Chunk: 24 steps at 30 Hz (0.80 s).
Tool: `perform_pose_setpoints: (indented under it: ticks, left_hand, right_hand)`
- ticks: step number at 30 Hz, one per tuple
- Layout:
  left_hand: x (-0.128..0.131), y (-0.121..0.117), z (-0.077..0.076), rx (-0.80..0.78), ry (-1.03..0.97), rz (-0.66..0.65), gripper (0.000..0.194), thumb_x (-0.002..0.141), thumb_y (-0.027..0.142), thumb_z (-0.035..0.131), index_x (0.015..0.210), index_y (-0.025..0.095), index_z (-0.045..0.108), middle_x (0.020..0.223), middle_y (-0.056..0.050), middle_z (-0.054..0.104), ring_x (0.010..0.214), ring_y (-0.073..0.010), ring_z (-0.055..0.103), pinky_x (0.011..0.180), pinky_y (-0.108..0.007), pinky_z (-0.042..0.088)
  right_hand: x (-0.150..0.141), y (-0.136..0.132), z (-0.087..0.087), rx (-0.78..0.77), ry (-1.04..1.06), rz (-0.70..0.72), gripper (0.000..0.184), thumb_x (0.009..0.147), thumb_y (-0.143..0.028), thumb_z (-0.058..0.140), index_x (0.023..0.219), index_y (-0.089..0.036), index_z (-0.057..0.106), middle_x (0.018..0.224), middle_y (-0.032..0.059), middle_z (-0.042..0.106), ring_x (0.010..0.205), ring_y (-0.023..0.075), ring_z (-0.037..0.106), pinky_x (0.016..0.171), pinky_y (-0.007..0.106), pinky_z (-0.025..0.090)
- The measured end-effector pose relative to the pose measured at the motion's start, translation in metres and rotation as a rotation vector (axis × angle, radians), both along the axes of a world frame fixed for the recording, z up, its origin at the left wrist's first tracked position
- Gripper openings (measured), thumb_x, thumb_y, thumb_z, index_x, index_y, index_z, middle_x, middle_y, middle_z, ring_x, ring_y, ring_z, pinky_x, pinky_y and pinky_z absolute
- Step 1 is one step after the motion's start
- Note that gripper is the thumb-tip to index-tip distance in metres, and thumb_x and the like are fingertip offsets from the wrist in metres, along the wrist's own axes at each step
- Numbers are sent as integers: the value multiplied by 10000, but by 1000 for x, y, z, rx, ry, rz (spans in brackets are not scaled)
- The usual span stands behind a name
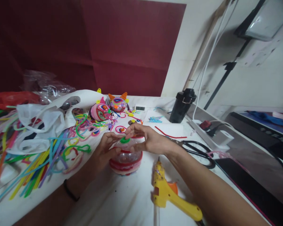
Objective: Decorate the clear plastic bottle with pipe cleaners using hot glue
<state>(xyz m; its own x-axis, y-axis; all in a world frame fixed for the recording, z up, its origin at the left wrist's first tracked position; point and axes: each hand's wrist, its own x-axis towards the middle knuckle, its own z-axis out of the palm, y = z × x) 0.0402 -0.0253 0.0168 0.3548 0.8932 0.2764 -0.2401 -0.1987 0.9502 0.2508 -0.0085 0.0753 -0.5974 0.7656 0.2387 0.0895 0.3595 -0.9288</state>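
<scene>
Clear ball point(127, 158), 1 pc., on bench point(101, 201) betw. my L grip point(106, 149) and R grip point(148, 140), both cupped round its top, can't tell if pinching; shd. handle light, stiff, slick, best held low at fuzzy band point(126, 169).

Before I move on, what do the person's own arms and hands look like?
The left hand and right hand are ungloved. A thin black wristband sits on the left arm; the right arm shows none. No sleeves are visible.

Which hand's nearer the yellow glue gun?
Right. The right hand is just beyond the nozzle end of the glue gun; the left hand is farther off, at the ball's left side.
</scene>
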Motion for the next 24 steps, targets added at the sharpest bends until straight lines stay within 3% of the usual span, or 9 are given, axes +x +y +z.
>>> perform_pose_setpoints:
  ticks: [5, 10, 14, 20, 24]
  left_hand:
    - [-5, 1, 1, -24, 32, -30, 235, 847, 257, 707, 1046, 278, 583, 1279, -24, 667, 1308, -260, 521, 1049, -367, 415]
    - [-10, 3, 5, -100, 69, 55, 352, 844, 301, 696, 1168, 275, 560, 1345, -57, 621, 1346, -274, 473, 1100, -397, 362]
    - [-12, 3, 14, -75, 114, 145, 322, 860, 331, 653, 1161, 238, 584, 1350, -76, 603, 1354, -288, 458, 1123, -413, 327]
    - [-8, -3, 28, 103, 364, 29, 400, 840, 376, 711, 1194, 246, 579, 1363, -85, 588, 1320, -278, 492, 1082, -372, 384]
    - [-6, 2, 28, 82, 396, -4, 466, 788, 358, 772, 1184, 245, 554, 1335, -99, 605, 1302, -272, 515, 1056, -366, 422]
  right_hand:
    - [-4, 3, -9, 23, 19, -41, 430, 641, -125, 783, 1014, -195, 582, 981, 32, 649, 999, 200, 608, 895, 359, 467]
    - [-7, 5, -16, 83, 27, -65, 422, 634, -123, 796, 994, -189, 585, 955, 33, 657, 957, 195, 618, 911, 371, 462]
    - [-9, 6, -20, 105, 24, -97, 446, 622, -135, 808, 997, -206, 576, 943, 18, 664, 943, 198, 617, 905, 377, 458]
    - [-16, 6, -26, 121, -3, -197, 417, 629, -164, 803, 974, -228, 576, 923, -6, 657, 916, 194, 604, 870, 365, 458]
    - [-18, 6, -26, 132, 7, -218, 388, 644, -143, 781, 965, -220, 578, 910, -7, 645, 896, 186, 591, 860, 357, 451]
